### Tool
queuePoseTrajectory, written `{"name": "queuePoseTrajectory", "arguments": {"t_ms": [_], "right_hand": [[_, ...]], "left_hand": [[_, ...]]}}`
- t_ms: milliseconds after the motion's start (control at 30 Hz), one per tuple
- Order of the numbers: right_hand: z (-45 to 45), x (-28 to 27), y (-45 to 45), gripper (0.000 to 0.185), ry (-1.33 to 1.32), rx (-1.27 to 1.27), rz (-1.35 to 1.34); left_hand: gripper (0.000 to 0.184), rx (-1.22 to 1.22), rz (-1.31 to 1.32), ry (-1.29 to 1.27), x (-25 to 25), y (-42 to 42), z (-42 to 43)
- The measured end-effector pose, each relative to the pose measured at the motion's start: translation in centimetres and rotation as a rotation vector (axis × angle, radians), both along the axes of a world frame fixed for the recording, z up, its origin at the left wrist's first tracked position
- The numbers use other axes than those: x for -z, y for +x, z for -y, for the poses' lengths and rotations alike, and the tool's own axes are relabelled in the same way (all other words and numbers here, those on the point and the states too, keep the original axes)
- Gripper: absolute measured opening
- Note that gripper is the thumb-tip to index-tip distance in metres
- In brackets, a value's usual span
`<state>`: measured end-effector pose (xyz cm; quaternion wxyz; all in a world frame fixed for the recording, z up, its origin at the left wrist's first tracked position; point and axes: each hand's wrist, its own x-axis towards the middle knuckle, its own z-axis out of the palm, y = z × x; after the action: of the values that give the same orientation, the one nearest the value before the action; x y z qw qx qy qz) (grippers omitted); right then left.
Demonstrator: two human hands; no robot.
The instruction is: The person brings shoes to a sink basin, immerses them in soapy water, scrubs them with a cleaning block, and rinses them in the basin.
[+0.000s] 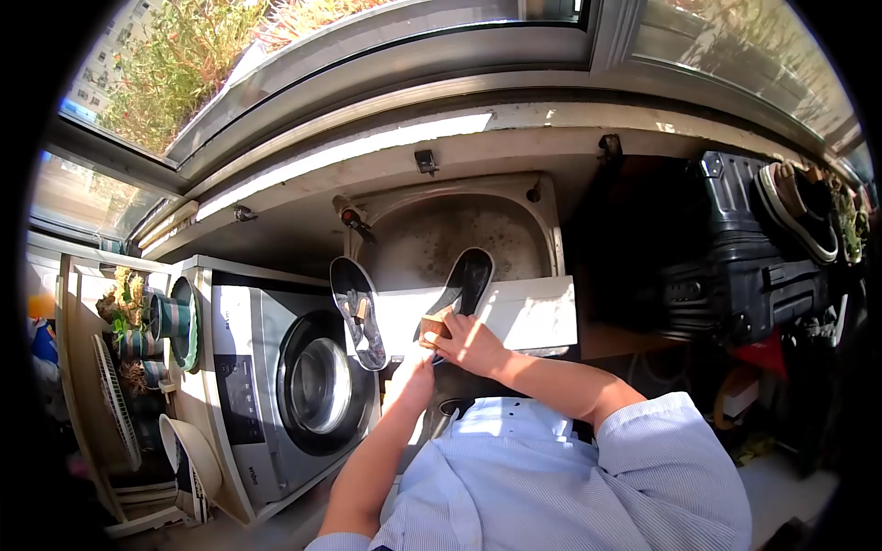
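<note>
A dark shoe [473, 276] lies over the front edge of the sink [404, 197], its toe pointing toward the basin. My left hand [416, 374] is closed at the near end of this shoe. My right hand [469, 343] is wrapped round a small brown block [435, 325] held against the shoe's heel end. The block's underside is hidden. To the left, a second dark shoe [358, 312] with a patterned inside rests at the left end of the white ledge [533, 312], and neither hand touches it.
A washing machine [317, 386] stands left of the sink, beside shelves with potted plants [170, 317]. The tap [354, 220] is at the basin's left rim. Black suitcases [753, 275] stand at the right, with a shoe [795, 211] on top. Windows run behind.
</note>
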<state>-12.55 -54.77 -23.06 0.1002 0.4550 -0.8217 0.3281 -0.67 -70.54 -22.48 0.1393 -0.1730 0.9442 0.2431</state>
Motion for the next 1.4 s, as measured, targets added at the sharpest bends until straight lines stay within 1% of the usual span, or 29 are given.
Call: {"name": "queuePoseTrajectory", "arguments": {"t_ms": [67, 100, 133, 167, 200, 267, 333, 400, 500, 567, 600, 633, 700, 733, 767, 833, 867, 900, 967, 1000, 1033, 1067, 1100, 1167, 1200, 1233, 1300, 1333, 1400], "right_hand": [[-0.6, -0.4, -1.4, 0.035, 0.012, -0.084, 0.007], [-1.2, 0.0, -4.0, 0.037, 0.110, -0.008, -0.077], [-1.7, 0.4, -6.5, 0.037, 0.120, 0.238, -0.178], [-2.0, 1.2, -9.1, 0.037, 0.177, 0.391, -0.055], [-2.4, 2.2, -11.6, 0.037, 0.246, 0.544, 0.065], [-4.2, 1.1, -14.9, 0.038, 0.301, 0.560, 0.137], [-5.4, 1.0, -15.2, 0.039, 0.275, 0.513, 0.102], [-6.4, 1.4, -14.9, 0.040, 0.250, 0.467, 0.070], [-7.6, 3.0, -13.3, 0.044, 0.327, 0.502, 0.226], [-8.2, 3.3, -12.5, 0.052, 0.441, 0.497, 0.225], [-8.1, 2.3, -12.0, 0.067, 0.468, 0.469, 0.273], [-8.0, 1.4, -11.5, 0.067, 0.467, 0.470, 0.269], [-7.5, -0.7, -10.8, 0.080, 0.357, 0.143, 0.305], [-6.9, -2.0, -10.4, 0.088, 0.429, 0.083, 0.286], [-6.5, -2.5, -10.3, 0.088, 0.424, 0.071, 0.275], [-5.5, -3.2, -10.2, 0.092, 0.334, 0.039, 0.316], [-5.1, -2.9, -10.4, 0.082, 0.256, 0.051, 0.152], [-4.8, -3.1, -10.8, 0.082, 0.249, 0.037, 0.143], [-4.4, -4.0, -12.0, 0.059, 0.193, -0.022, 0.470], [-4.7, -5.1, -11.4, 0.042, 0.007, -0.009, 0.510], [-4.9, -6.9, -11.1, 0.042, 0.009, -0.015, 0.500], [-5.0, -8.8, -11.0, 0.039, 0.012, -0.002, 0.562], [-5.0, -10.1, -10.7, 0.036, 0.018, 0.011, 0.629], [-4.8, -11.3, -10.3, 0.036, 0.073, 0.017, 0.551], [-4.7, -11.8, -9.8, 0.038, 0.005, 0.024, 0.595], [-4.6, -12.3, -9.4, 0.040, -0.065, 0.033, 0.637], [-4.1, -13.1, -8.4, 0.040, -0.087, 0.057, 0.670], [-3.7, -13.4, -7.7, 0.039, -0.147, 0.106, 0.645], [-3.0, -13.4, -6.6, 0.032, -0.184, 0.177, 0.534]], "left_hand": [[0.018, 0.090, 0.046, -0.051, 1.1, 0.6, 0.9], [0.020, 0.374, -0.244, -0.203, 3.5, 1.4, 2.2], [0.021, 0.511, -0.389, -0.276, 3.8, 1.4, 2.3], [0.022, 0.636, -0.546, -0.368, 4.0, 1.5, 2.4], [0.019, 0.727, -0.386, -0.508, 2.5, 1.4, 1.9], [0.018, 0.806, -0.232, -0.650, 0.2, 0.3, 1.0], [0.025, 0.446, -0.032, -0.308, -1.2, -0.9, 0.3], [0.027, 0.398, -0.071, -0.273, -2.4, -1.9, -0.5], [0.028, 0.374, -0.105, -0.268, -2.8, -2.2, -0.7], [0.027, 0.399, -0.105, -0.296, -3.0, -2.3, -0.4], [0.024, 0.336, -0.119, -0.304, -3.9, -2.7, -0.3], [0.022, 0.272, -0.132, -0.310, -4.5, -3.1, -0.1], [0.014, 0.182, -0.230, -0.282, -6.0, -4.2, 1.3], [0.014, 0.172, -0.335, -0.244, -7.7, -5.1, 1.4], [0.014, 0.157, -0.440, -0.210, -9.4, -5.8, 1.6], [0.015, 0.156, -0.484, -0.191, -12.9, -6.6, 1.8], [0.017, 0.169, -0.523, -0.159, -14.3, -6.9, 1.9], [0.020, 0.157, -0.556, -0.085, -15.2, -7.0, 2.2], [0.030, 0.142, -0.493, 0.000, -17.3, -7.4, 2.9], [0.037, 0.150, -0.491, 0.123, -18.1, -7.3, 3.5], [0.044, 0.161, -0.491, 0.246, -19.3, -7.4, 4.0], [0.057, 0.259, -0.513, 0.086, -20.4, -7.4, 4.4], [0.059, 0.180, -0.397, 0.188, -20.6, -7.7, 5.1], [0.059, -0.032, -0.143, 0.293, -22.0, -8.4, 5.9], [0.047, -0.023, -0.288, 0.251, -22.4, -8.3, 5.1], [0.047, -0.018, -0.297, 0.250, -22.0, -8.4, 5.0], [0.032, 0.129, -0.697, 0.130, -20.8, -9.2, 4.9], [0.024, 0.077, -0.784, 0.082, -20.3, -9.6, 4.6], [0.026, -0.095, -0.700, -0.007, -19.9, -10.4, 4.3]]}}
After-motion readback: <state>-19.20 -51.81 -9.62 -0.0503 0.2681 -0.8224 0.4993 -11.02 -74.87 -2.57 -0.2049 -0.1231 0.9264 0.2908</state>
